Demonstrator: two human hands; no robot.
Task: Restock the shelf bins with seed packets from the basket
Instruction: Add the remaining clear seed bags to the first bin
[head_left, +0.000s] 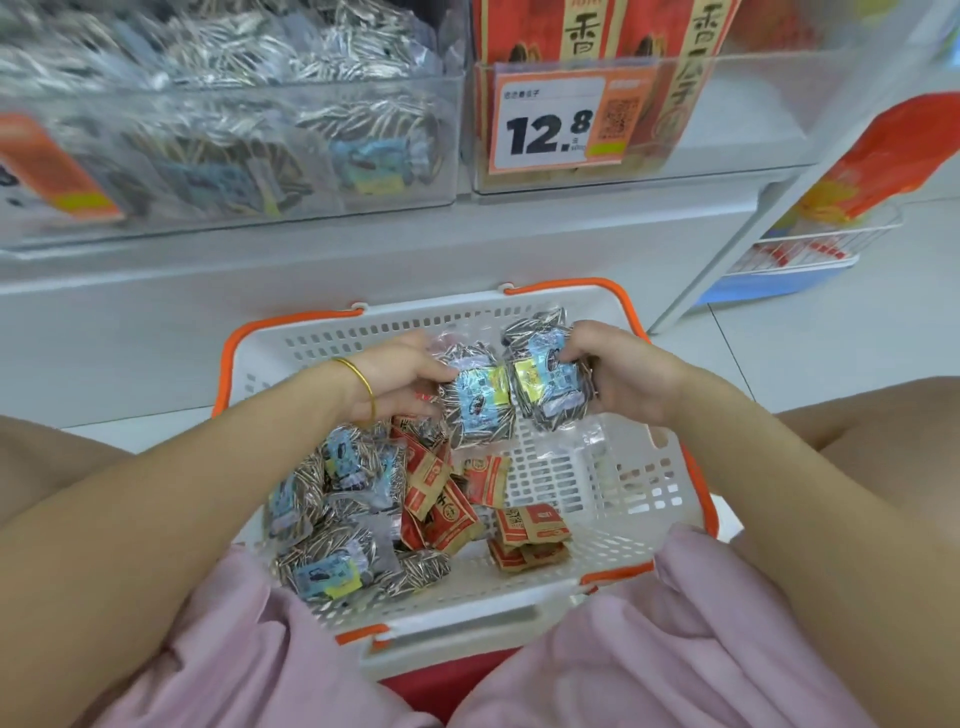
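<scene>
- head view: my left hand is over the far half of the basket. its fingers are curled round the left seed packet, a clear pack of striped sunflower seeds with a blue and yellow label.
- my right hand grips the right seed packet, which is the same kind. the fingers are bent over its top edge and right side.
- the two packets touch edge to edge between my hands, labels facing up. both are held off the basket's bottom.
- the basket is white slotted plastic with orange handles. it sits between my knees, its far end near the white shelf base.
- inside the basket, more clear seed packets are heaped at the near left, overlapping one another.
- beside that heap, towards the middle, lie red and brown packets, some tilted and some flat.
- on the shelf above, the left bin is clear plastic and holds the same clear sunflower seed packets.
- the right bin holds tall red and gold bags. a price tag reading 12.8 hangs on its front.
- a gold bangle is on my left wrist, and pink cloth covers my lap at the near edge.
- at the far right, a white wire rack carries an orange bag. its print is too blurred to read.
</scene>
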